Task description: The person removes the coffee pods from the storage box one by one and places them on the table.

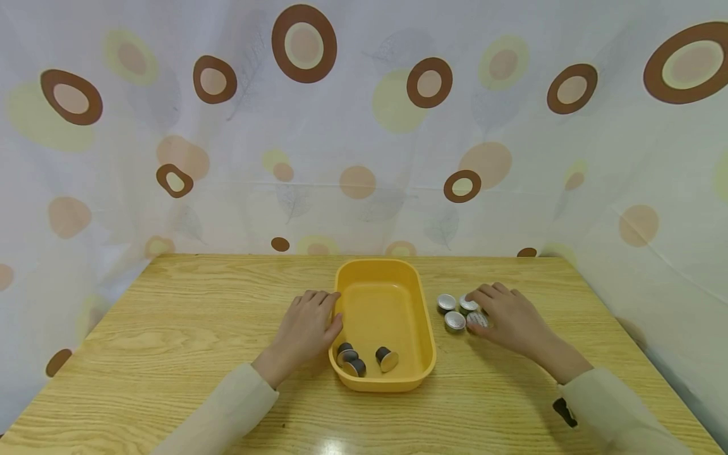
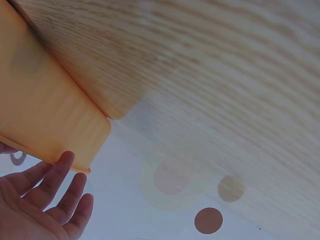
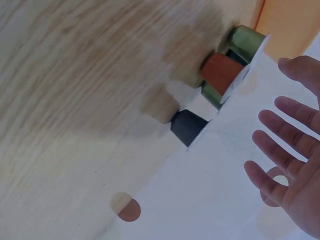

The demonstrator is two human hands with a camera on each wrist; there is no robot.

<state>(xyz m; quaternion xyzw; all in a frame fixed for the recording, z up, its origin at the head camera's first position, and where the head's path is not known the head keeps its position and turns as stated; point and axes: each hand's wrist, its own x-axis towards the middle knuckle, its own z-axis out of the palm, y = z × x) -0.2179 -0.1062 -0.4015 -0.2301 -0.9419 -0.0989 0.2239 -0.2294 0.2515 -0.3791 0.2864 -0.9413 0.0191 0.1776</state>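
A yellow plastic tray (image 1: 378, 316) stands lengthwise on the table, with three dark coffee capsules (image 1: 387, 360) lying at its near end. My left hand (image 1: 307, 322) rests at the tray's left rim; the left wrist view shows its fingers (image 2: 64, 162) loosely extended against the wall. Right of the tray, several coffee capsules stand in a cluster, silver lids (image 1: 454, 321) up. From the side, a reddish-brown capsule (image 3: 221, 70), a black capsule (image 3: 188, 126) and green ones (image 3: 245, 42) show. My right hand (image 1: 509, 319) hovers over the cluster's right side, fingers spread and holding nothing, partly hiding two lids.
The wood-grain table (image 1: 199, 328) extends to both sides of the tray. A pale curtain (image 1: 364, 145) with brown and yellow round shapes hangs behind the table and along its sides. A small dark object (image 1: 564, 412) shows at the right sleeve's cuff.
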